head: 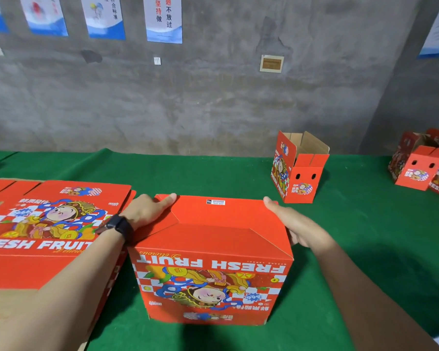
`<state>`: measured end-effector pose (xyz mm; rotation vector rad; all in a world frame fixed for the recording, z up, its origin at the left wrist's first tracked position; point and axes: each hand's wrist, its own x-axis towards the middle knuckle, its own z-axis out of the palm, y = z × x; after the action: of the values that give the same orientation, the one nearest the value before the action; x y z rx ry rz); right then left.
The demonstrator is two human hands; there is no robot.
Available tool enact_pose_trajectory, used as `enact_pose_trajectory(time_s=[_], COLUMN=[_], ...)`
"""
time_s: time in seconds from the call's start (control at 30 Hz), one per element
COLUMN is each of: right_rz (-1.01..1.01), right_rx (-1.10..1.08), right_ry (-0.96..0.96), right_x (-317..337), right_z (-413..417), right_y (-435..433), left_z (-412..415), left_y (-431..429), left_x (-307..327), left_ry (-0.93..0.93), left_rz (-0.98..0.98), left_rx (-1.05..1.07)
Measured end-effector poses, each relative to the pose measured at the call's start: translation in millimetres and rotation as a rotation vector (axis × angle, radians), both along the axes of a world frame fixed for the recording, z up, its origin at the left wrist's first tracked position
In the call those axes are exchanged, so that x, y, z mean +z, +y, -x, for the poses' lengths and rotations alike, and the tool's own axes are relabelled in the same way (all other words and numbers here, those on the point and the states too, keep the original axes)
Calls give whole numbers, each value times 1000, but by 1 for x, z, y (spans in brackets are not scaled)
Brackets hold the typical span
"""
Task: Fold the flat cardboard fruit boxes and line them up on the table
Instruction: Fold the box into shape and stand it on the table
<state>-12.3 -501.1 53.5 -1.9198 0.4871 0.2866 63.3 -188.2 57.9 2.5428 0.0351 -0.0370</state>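
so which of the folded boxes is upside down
The near box, touched by the left hand and right hand: its FRESH FRUIT print reads inverted, closed bottom up. The open-topped box at the back right stands flaps upward.

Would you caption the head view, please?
Left hand and right hand steady an inverted fruit box on green table.
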Motion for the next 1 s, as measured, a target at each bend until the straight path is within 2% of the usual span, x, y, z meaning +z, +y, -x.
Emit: enact_pose_trajectory(time_s=[0.1, 0.2, 0.27, 0.33, 0.37, 0.4, 0.5, 0.6, 0.67, 0.77, 0.83, 0.9, 0.97, 1.0], right_rz=[54, 75, 27, -51, -86, -138, -250, -188, -163, -90, -47, -14, 92, 166], right_rx=[-35, -39, -61, -134, -164, -175, -141, -133, -140, -98, -44, -17, -2, 5], right_ry=[-120, -384, -539, -669, -711, -727, -703, -637, -682, -767, -804, -836, -875, -903], right_x=[12, 19, 17, 9, 3, -3, -19, -31, -39, -52, -61, -74, -90, -99], right_z=[-5, -5, -5, -6, -7, -6, -4, -1, 4, 13, 18, 23, 27, 29], right_y=[7, 15, 19, 23, 25, 26, 29, 32, 37, 47, 56, 66, 79, 85], left_z=[-2, -7, -10, -8, -8, -7, -5, -2, 0, 6, 6, 5, 8, 10], left_y=[2, 1, 0, -1, 0, 2, 4, 4, 0, -11, -19, -30, -47, -56], left_x=[9, 6, -3, -11, -16, -22, -41, -55, -65, -83, -94, -100, -98, -94], left_ry=[-181, -328, -327, -212, -155, -106, 25, 114, 152, 169, 230, 315, 391, 398], left_rz=[39, 218, 529, 954, 1080, 1096, 972, 954, 854, 772, 817, 967, 1085, 1080], left_rx=[70, 122, 148, 135, 116, 94, 68, 22, -30, 15, 59, 49, -1, -29])
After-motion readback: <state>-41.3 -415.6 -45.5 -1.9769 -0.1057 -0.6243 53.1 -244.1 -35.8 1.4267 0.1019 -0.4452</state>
